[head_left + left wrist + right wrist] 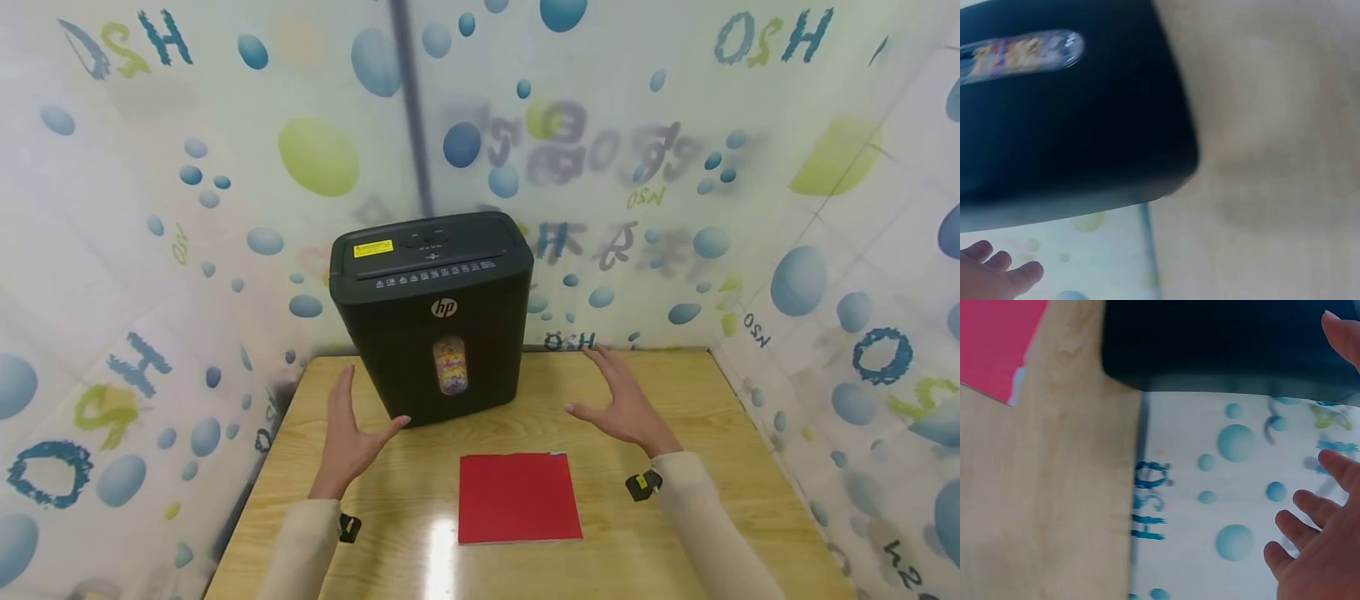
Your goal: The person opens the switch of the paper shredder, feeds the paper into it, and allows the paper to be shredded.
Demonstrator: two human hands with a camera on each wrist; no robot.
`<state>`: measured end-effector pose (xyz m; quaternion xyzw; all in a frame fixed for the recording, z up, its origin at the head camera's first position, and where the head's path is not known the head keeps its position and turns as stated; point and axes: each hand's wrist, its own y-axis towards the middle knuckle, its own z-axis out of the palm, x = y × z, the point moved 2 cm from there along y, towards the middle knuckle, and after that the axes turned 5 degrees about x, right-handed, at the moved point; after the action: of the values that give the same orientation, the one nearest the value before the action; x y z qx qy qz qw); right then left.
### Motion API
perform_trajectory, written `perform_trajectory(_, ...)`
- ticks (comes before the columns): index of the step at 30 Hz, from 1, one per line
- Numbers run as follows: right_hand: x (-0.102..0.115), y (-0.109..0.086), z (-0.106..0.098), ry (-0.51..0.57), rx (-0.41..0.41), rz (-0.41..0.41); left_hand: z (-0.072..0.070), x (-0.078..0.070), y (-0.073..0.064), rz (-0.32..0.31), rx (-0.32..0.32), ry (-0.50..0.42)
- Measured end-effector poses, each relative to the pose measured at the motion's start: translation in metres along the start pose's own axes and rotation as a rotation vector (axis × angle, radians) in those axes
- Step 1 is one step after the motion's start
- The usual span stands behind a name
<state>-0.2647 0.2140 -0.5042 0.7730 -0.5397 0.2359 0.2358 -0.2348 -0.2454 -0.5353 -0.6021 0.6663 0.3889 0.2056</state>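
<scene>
A black HP paper shredder [390, 350] stands upright near the back of the wooden table, its small front window [451, 367] showing coloured shreds. My left hand [351, 442] hovers just in front of its left side, thumb and fingers spread. On the other side, my right hand [624, 408] is raised to the right of the shredder, fingers also apart. Neither hand appears to touch anything. In the right wrist view the right hand [1319, 531] has its fingers extended near the shredder. A flat red sheet or stack of paper [519, 498] lies between my forearms.
The wooden table [630, 542] is bounded at the back and sides by white hangings [645, 100] printed with blue and green spots. A yellow label [372, 249] is stuck on the shredder's top. Small black devices are strapped to both wrists.
</scene>
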Motion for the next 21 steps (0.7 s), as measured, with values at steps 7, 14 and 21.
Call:
perform_trajectory(7, -0.009, -0.017, 0.029, 0.043, 0.023, 0.023, 0.029, 0.011, -0.023, 0.008, 0.031, -0.027)
perform_trajectory(14, -0.019, -0.030, 0.055, 0.071, 0.051, 0.041, 0.059, 0.015, -0.037, 0.022, 0.106, -0.042)
perform_trajectory(21, -0.025, -0.042, 0.075, 0.104, 0.106, 0.078, 0.086, 0.010, -0.045, 0.007, 0.231, -0.037)
